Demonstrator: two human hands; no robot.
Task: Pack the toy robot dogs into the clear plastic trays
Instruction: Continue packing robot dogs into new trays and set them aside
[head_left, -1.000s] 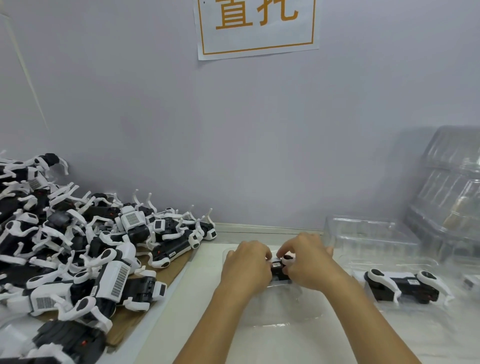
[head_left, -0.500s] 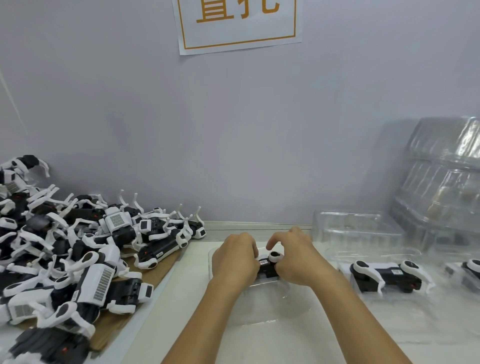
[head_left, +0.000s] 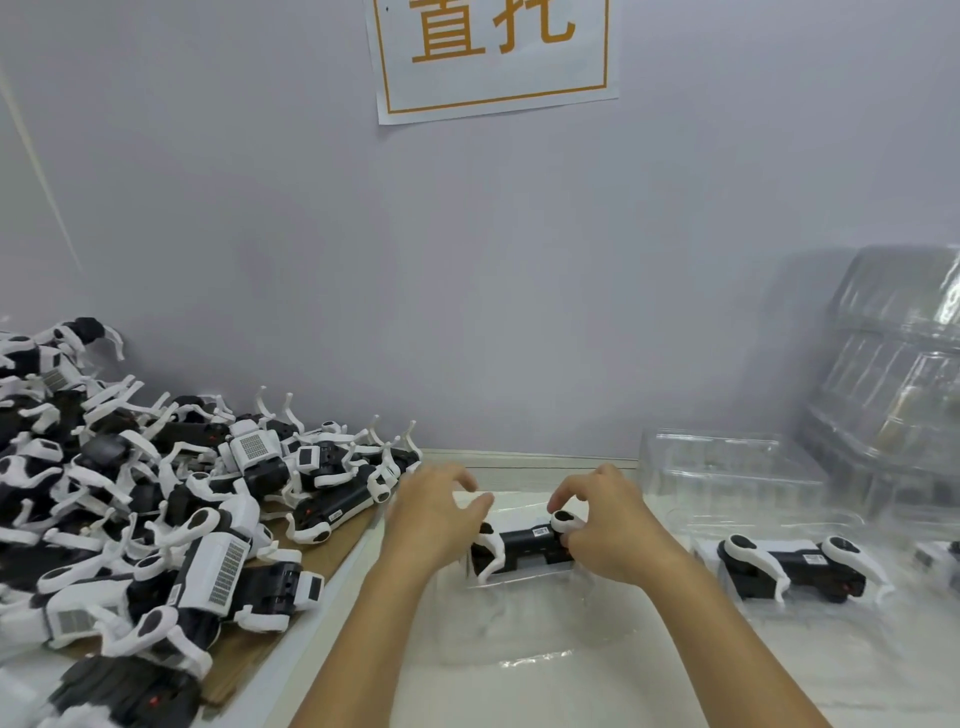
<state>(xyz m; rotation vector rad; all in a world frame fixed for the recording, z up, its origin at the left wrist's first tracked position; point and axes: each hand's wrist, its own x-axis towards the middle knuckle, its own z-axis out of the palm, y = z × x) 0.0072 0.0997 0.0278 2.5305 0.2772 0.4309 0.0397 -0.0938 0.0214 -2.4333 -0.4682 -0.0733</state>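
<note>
A black-and-white toy robot dog (head_left: 524, 545) lies on its side in a clear plastic tray (head_left: 519, 623) in front of me. My right hand (head_left: 608, 525) pinches the dog's right end at a white leg joint. Just left of the dog hovers my left hand (head_left: 431, 519), its fingers spread and loose, holding nothing. A second dog (head_left: 795, 569) lies packed in another clear tray (head_left: 737, 613) to the right.
A big heap of loose robot dogs (head_left: 156, 519) covers a brown board (head_left: 311, 582) on the left. Empty clear trays (head_left: 727, 467) sit at the back right, beside a tall stack of clear trays (head_left: 898, 374). A grey wall with a paper sign (head_left: 493, 52) stands close behind.
My left hand has let go of the dog and drawn back to the left with fingers spread. The dog now lies exposed in the tray. My right hand keeps hold of its right end.
</note>
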